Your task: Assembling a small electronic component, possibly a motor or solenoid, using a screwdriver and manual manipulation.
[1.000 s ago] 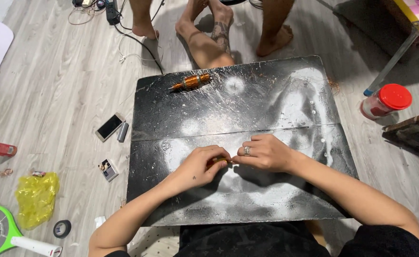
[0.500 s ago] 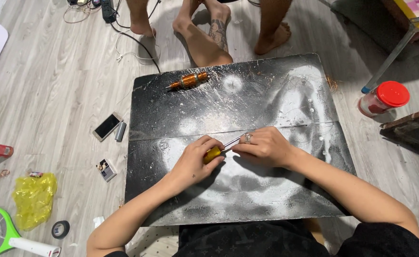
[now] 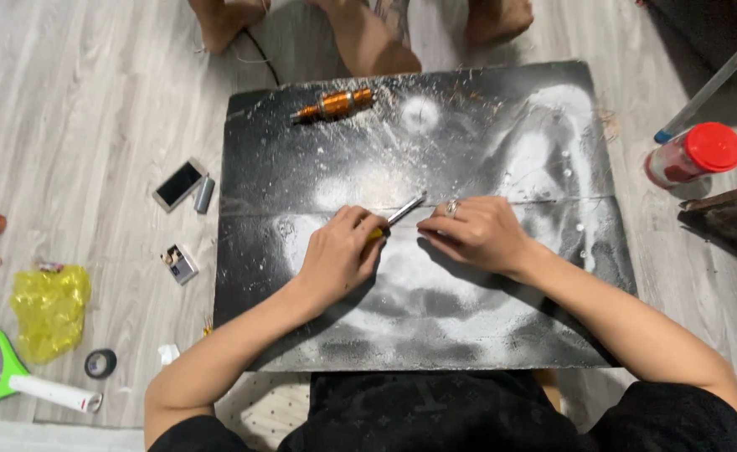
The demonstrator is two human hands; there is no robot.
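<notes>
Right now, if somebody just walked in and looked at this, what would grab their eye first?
Most likely the big black board on the floor, smeared with white powder, where the left hand grips a yellow-handled screwdriver and the right hand rests beside its tip. Next, the copper wire coil near the board's far edge. Then bright colours: the red-capped jar on the right, and the yellow bag on the left.

Left hand grips a yellow-handled screwdriver mid-board; right hand rests just beside its metal shaft.
</notes>
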